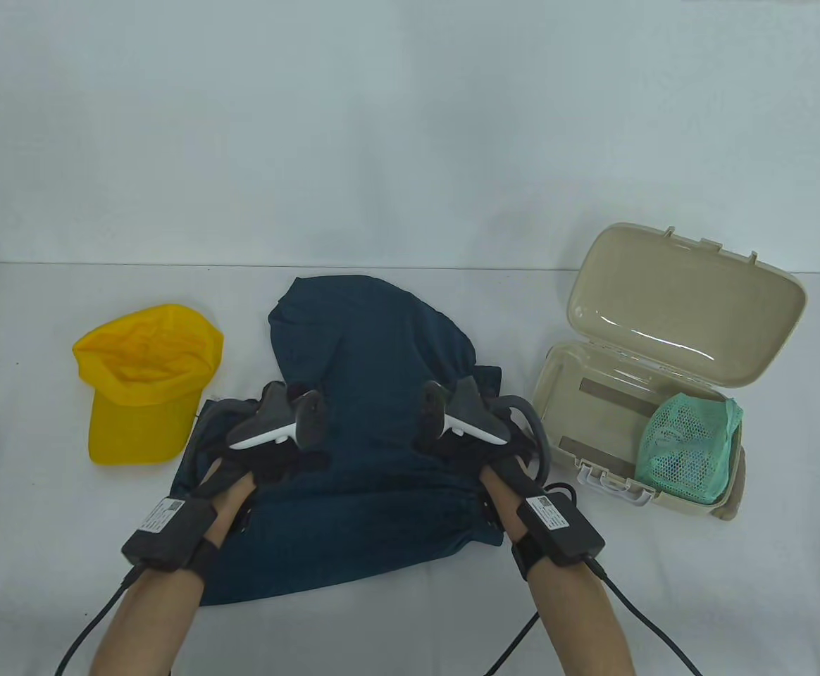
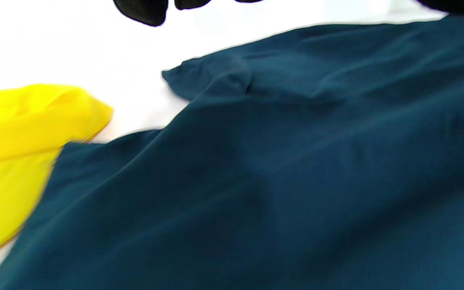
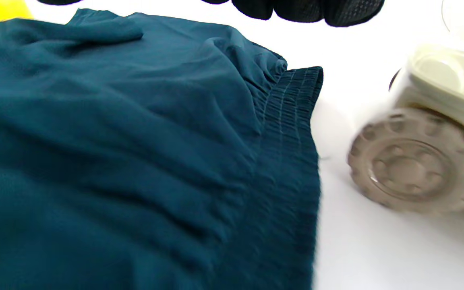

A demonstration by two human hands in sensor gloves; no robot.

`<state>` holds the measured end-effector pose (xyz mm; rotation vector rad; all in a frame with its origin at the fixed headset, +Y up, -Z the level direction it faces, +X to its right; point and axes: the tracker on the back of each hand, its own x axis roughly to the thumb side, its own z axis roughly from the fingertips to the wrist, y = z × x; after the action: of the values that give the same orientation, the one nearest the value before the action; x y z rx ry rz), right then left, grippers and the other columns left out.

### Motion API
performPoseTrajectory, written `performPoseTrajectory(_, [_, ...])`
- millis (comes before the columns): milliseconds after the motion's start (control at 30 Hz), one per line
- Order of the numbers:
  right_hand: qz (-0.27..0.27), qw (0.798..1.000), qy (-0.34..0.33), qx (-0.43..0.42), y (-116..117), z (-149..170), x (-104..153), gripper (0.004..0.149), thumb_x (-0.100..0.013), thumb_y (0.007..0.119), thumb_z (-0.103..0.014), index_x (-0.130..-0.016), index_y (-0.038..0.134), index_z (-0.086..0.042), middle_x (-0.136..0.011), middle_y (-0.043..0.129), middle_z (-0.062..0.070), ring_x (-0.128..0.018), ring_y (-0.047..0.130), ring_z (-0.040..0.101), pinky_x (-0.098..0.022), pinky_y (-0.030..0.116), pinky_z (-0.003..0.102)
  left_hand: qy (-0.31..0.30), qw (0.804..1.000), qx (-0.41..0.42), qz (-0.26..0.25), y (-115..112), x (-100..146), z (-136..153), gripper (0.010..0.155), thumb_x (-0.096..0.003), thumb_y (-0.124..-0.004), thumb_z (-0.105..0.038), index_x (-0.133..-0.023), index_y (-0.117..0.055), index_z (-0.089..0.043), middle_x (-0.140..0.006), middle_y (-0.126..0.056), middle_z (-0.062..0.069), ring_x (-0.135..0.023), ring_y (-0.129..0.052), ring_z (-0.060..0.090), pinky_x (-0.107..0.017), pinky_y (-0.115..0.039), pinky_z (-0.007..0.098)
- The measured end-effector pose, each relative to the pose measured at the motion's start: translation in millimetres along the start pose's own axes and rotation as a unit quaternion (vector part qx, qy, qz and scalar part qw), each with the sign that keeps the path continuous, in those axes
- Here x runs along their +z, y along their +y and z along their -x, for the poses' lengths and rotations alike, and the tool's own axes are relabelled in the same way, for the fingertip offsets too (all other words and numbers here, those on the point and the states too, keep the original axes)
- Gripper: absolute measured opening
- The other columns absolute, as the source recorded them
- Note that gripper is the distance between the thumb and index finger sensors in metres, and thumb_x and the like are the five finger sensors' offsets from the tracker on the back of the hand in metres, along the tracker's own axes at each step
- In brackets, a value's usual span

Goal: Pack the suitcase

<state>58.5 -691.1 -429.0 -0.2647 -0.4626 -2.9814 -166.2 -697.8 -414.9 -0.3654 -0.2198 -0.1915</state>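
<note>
Garment: dark teal fabric garment with a shirred elastic band (image 1: 375, 429) lies crumpled at the table's centre, between cap and case; its elastic edge faces the case.
Handling: judged light, limp and slightly slick; it will sag and unfold if lifted by one point. Best taken at two spread points along an edge, or at the elastic band, which gives the firmest purchase.
Left hand: left hand (image 1: 269, 443) rests on the garment's left part; whether the fingers pinch cloth cannot be told.
Right hand: right hand (image 1: 470, 440) rests on the garment's right part, near the band; grip likewise cannot be told.
Suitcase: small beige hard-plastic suitcase (image 1: 593, 380) stands right of the garment, lid open, wheel toward the garment.
Contents: green mesh pouch (image 1: 688, 447) lies in the case's near right corner.
Cap: yellow fabric cap (image 1: 146, 384) lies left, just beside the garment.
Surface: white table (image 1: 410, 627), smooth.
Room: pale plain wall behind.
</note>
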Motion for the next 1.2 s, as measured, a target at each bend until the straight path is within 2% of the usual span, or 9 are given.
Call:
performPoseTrajectory(200, [-0.016,0.999,0.039,-0.021,-8,-6,-28,0.091,-0.045,0.053,-0.068,-0.114,0.029,-0.014,-0.121,0.036,0.017,-0.11,0.044,0.047,-0.077,0.051,0.059,0.002,1.0,0.007,-0.027,7,-47,-22,0.089,-0.0393,-0.055,-0.07,-0.11,-0.015,-0.035,-0.123,-0.021,-0.001,-0.116,-0.024,0.034,-0.084,-0.041,0.053])
performPoseTrajectory(300, [-0.035,0.997,0.056,-0.037,-1,-7,-38,0.09,-0.046,0.053,-0.068,-0.114,0.028,-0.014,-0.121,0.035,0.017,-0.11,0.042,0.047,-0.077,0.049,0.059,0.013,0.999,0.036,-0.005,2,-68,-23,0.088,-0.0396,-0.056,-0.069,-0.11,-0.015,-0.035,-0.123,-0.021,-0.001,-0.116,-0.023,0.034,-0.084,-0.041,0.053])
performPoseTrajectory(467, [-0.056,0.996,0.061,-0.032,12,-10,-51,0.091,-0.045,0.054,-0.068,-0.114,0.027,-0.014,-0.121,0.034,0.016,-0.11,0.04,0.047,-0.078,0.048,0.059,0.016,0.999,0.04,0.031,-11,-88,-17,0.089,-0.0389,-0.054,-0.071,-0.11,-0.013,-0.036,-0.124,-0.02,0.0,-0.116,-0.022,0.035,-0.084,-0.04,0.055])
performPoseTrajectory(633, [-0.091,0.994,0.067,-0.011,27,-12,-62,0.094,-0.044,0.055,-0.069,-0.113,0.026,-0.013,-0.121,0.032,0.018,-0.11,0.038,0.048,-0.077,0.045,0.061,0.033,0.996,0.046,0.062,-22,-95,-4,0.089,-0.0388,-0.053,-0.072,-0.111,-0.015,-0.035,-0.124,-0.023,0.003,-0.116,-0.03,0.038,-0.081,-0.044,0.058])
performPoseTrajectory(700, [-0.101,0.992,0.072,0.006,35,-13,-66,0.095,-0.044,0.055,-0.07,-0.113,0.026,-0.012,-0.12,0.03,0.02,-0.11,0.038,0.049,-0.077,0.043,0.061,0.061,0.995,0.036,0.069,-25,-92,6,0.091,-0.0386,-0.05,-0.074,-0.112,-0.016,-0.033,-0.124,-0.024,0.007,-0.116,-0.037,0.041,-0.078,-0.048,0.063])
performPoseTrajectory(767, [-0.121,0.99,0.074,0.012,44,-12,-68,0.096,-0.043,0.055,-0.071,-0.112,0.024,-0.011,-0.119,0.03,0.021,-0.109,0.04,0.049,-0.077,0.043,0.061,0.086,0.994,0.033,0.06,-29,-90,17,0.09,-0.0393,-0.051,-0.073,-0.113,-0.021,-0.031,-0.124,-0.029,0.01,-0.114,-0.043,0.042,-0.077,-0.052,0.063])
performPoseTrajectory(833, [-0.119,0.99,0.075,0.021,51,-13,-70,0.096,-0.043,0.054,-0.071,-0.111,0.023,-0.011,-0.119,0.029,0.02,-0.108,0.036,0.049,-0.077,0.043,0.061,0.114,0.991,0.032,0.07,-35,-87,33,0.089,-0.0401,-0.051,-0.073,-0.114,-0.023,-0.03,-0.123,-0.036,0.012,-0.114,-0.047,0.041,-0.076,-0.054,0.063])
performPoseTrajectory(1100, [-0.12,0.99,0.067,0.035,49,-14,-72,0.097,-0.042,0.053,-0.071,-0.111,0.026,-0.009,-0.117,0.032,0.023,-0.107,0.04,0.05,-0.075,0.046,0.062,0.167,0.982,0.059,0.07,-47,-77,67,0.087,-0.0416,-0.053,-0.071,-0.114,-0.03,-0.028,-0.12,-0.039,0.018,-0.11,-0.055,0.043,-0.075,-0.057,0.059])
performPoseTrajectory(1200, [-0.118,0.99,0.065,0.037,49,-14,-72,0.096,-0.042,0.052,-0.071,-0.111,0.026,-0.009,-0.117,0.032,0.023,-0.107,0.04,0.05,-0.075,0.046,0.062,0.169,0.981,0.061,0.076,-50,-76,71,0.087,-0.0418,-0.054,-0.071,-0.113,-0.029,-0.029,-0.121,-0.039,0.016,-0.111,-0.05,0.044,-0.076,-0.054,0.06])
